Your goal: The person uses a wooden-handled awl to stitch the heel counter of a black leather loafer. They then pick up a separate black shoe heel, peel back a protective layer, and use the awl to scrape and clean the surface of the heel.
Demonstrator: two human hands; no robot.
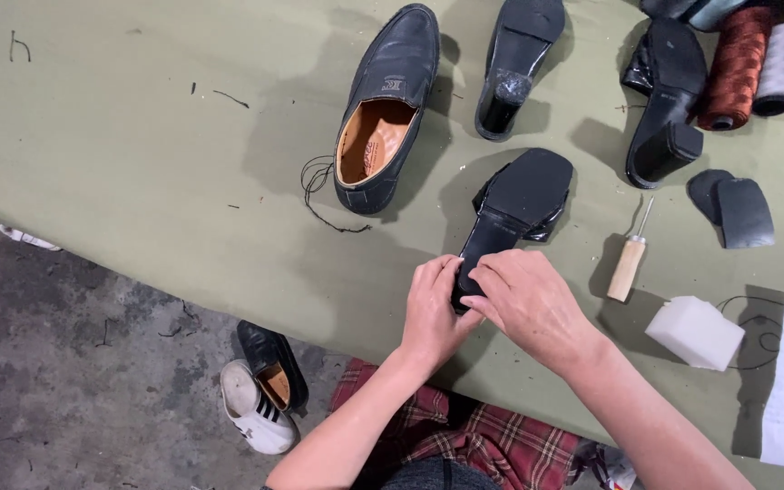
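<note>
- The left hand [430, 313] and the right hand [528, 304] meet at the heel end of a black sandal [519, 195] that lies sole-up on the olive tabletop [138, 136], just below the picture's middle.
- Left grip: fingers curled against the sandal's heel end from the 9 o'clock side, touching it.
- Right grip: fingers bent over the same heel end from the 3 o'clock side, pinching it; how firmly, I cannot tell.
- From the hands the sandal runs toward 1 o'clock, its wide toe farthest from the person.
- At 11 o'clock of the sandal lies a black loafer [383, 109] with a tan lining, a loose dark thread [319, 191] beside its heel.
- At 12 o'clock lies a black heeled shoe [514, 63], sole-up; a second one [664, 100] lies at 2 o'clock.
- At 3 o'clock of the hands lies an awl [630, 259] with a wooden handle, and past it a white foam block [696, 331].
- Thread spools [759, 63] stand at the upper right corner.
</note>
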